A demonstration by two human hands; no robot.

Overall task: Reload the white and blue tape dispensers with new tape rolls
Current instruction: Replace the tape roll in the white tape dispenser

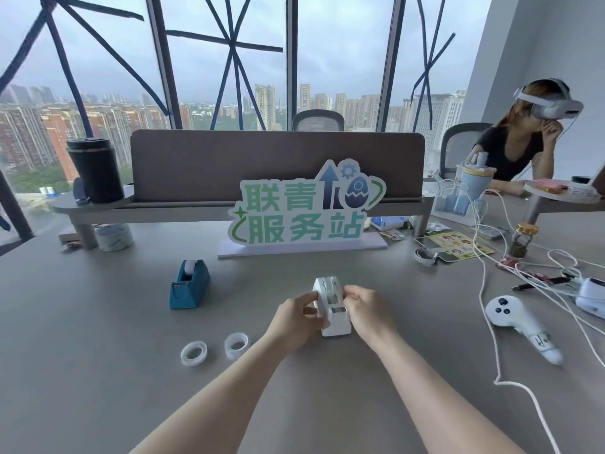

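Observation:
The white tape dispenser stands on the grey table in front of me with a roll seated in its top. My left hand grips its left side and my right hand pinches its right side near the cutter. The blue tape dispenser sits to the left, farther back, with a white roll in it and no hand on it. Two clear tape rolls lie flat near my left forearm: one on the left, the other beside it.
A green and white sign stands behind the dispensers, with a desk divider and black tumbler beyond. A white controller, cables and a jar crowd the right. A person in a headset sits at far right.

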